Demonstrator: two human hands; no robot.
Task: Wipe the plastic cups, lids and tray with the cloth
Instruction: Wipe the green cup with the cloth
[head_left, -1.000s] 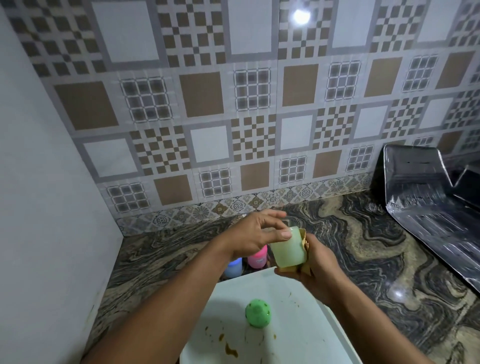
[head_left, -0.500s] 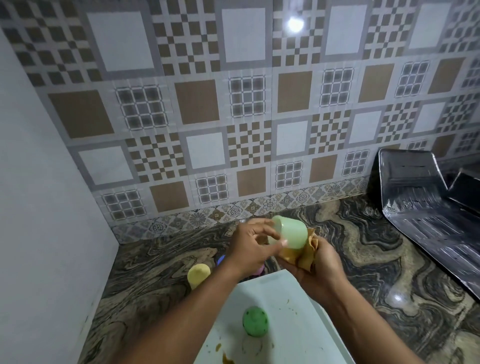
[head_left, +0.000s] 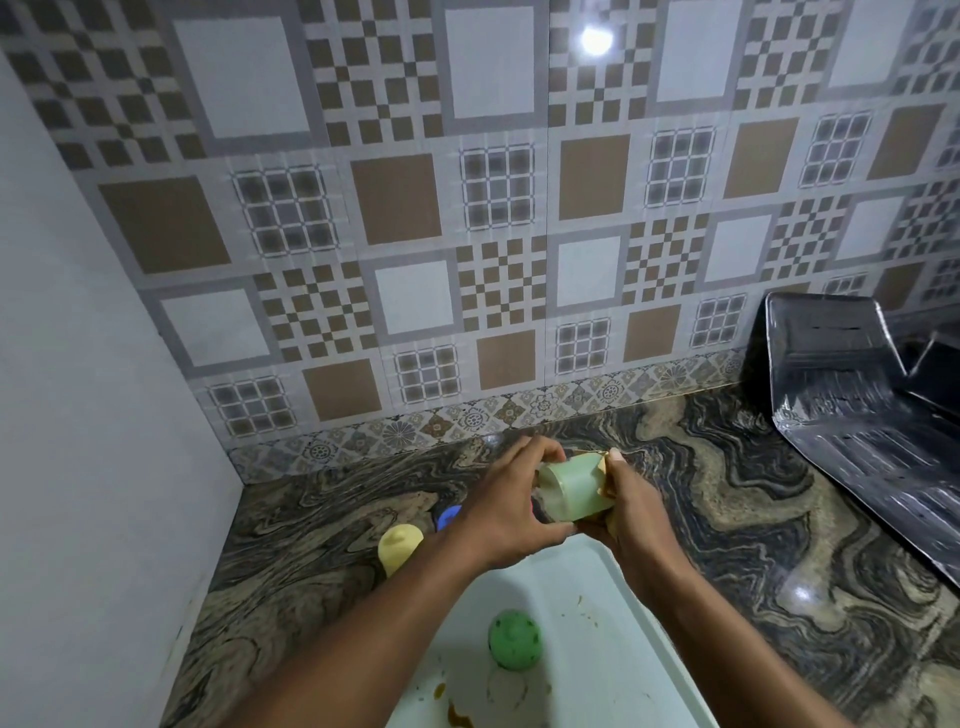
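A pale green plastic cup (head_left: 571, 491) lies tilted between both hands above the far edge of the white tray (head_left: 613, 623). My left hand (head_left: 509, 512) grips the cup's left side. My right hand (head_left: 631, 506) holds a tan cloth (head_left: 597, 461) pressed against the cup's right side and bottom. On the tray sits a green lid (head_left: 514, 640), with brown stains near the front. A yellow cup (head_left: 399, 546) stands on the counter left of the tray, and a blue cup (head_left: 448, 517) shows partly behind my left wrist.
The marbled stone counter (head_left: 753, 519) runs to a tiled wall at the back and a plain wall (head_left: 93, 415) on the left. A shiny metal drainer (head_left: 852, 410) lies at the right.
The cup has turned in my hands from mouth-right to tilted mouth-down, and the cloth has shifted from beneath it to its right side. The view has lowered slightly.
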